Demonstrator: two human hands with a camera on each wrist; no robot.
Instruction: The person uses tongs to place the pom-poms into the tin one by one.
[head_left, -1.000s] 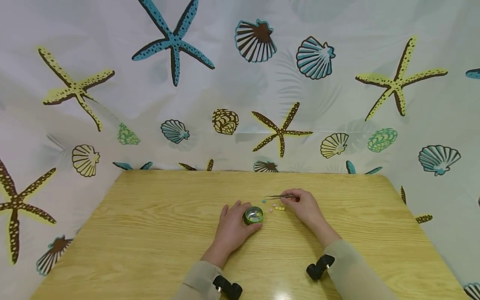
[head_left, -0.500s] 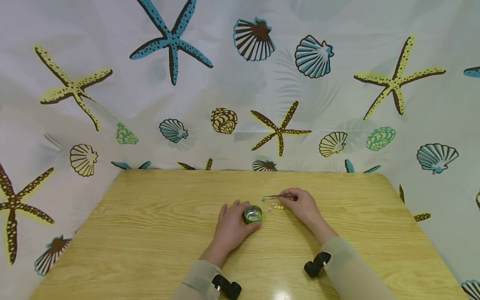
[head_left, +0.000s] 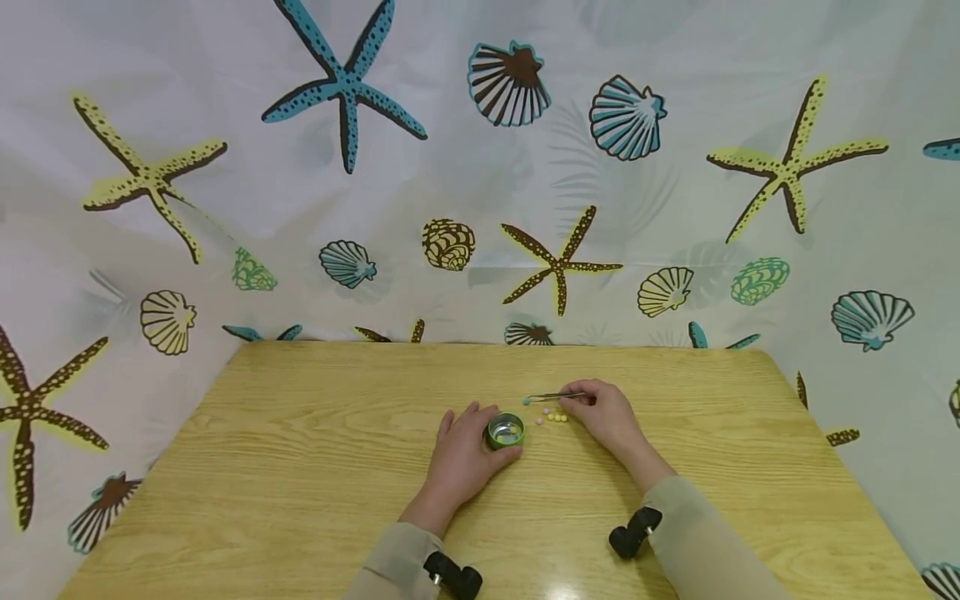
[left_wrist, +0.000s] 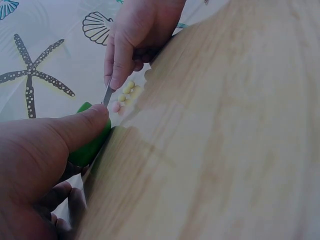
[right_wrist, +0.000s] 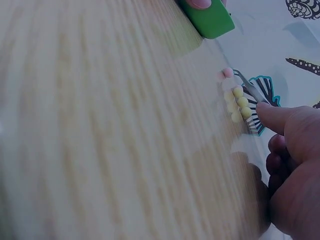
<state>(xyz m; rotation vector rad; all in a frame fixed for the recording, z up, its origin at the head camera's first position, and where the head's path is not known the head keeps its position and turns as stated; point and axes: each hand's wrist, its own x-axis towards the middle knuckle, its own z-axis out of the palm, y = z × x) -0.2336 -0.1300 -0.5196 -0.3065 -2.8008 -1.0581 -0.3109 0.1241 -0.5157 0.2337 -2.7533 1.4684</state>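
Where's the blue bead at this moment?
In the head view, the blue bead is right of centre, at the tips of the tweezers in the right hand, above and slightly right of the green tin.

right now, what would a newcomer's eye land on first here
Probably the backdrop behind the table, printed with big starfish and shells. Next, the green tin that the left hand grips. Right of it, the right hand holds tweezers, their tip at a blue ball near yellow balls.
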